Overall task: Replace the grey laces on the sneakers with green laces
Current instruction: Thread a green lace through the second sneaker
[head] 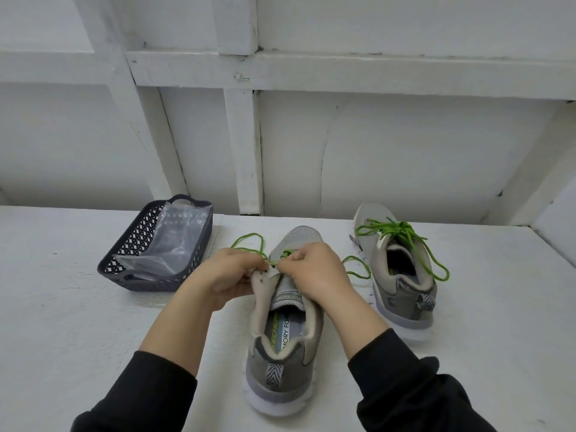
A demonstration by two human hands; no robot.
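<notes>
head view, single frame. the near sneaker [282,347], grey with a white sole, stood on the white tabletop [78,322] with its heel toward the person and its toe pointing at the wall [405,151]. both hands met over its eyelet area.

left hand [229,275]: fingers curled, gripping the left eyelet flap of the near sneaker and pulling it outward; two empty eyelets showed on the flap just beside the fingertips.

right hand [314,266]: fingers bunched together, pinching the green lace [249,241] at the top of the flap; the exact contact point was hidden by the fingers.

the lace was threaded only in the rows near the toe. one slack loop lay on the tabletop left of the toe; the other end curled out on the right, between the two shoes.

the second sneaker [402,275] stood farther back on the right, heel also toward the person, apart from the first. its own green lace [402,229] was bunched over the tongue, one long loop hanging down over the right side of the collar.

left of the hands: a dark lattice basket [124,244] holding a clear plastic bag [174,241]. black sleeves [405,385] covered both forearms.
</notes>
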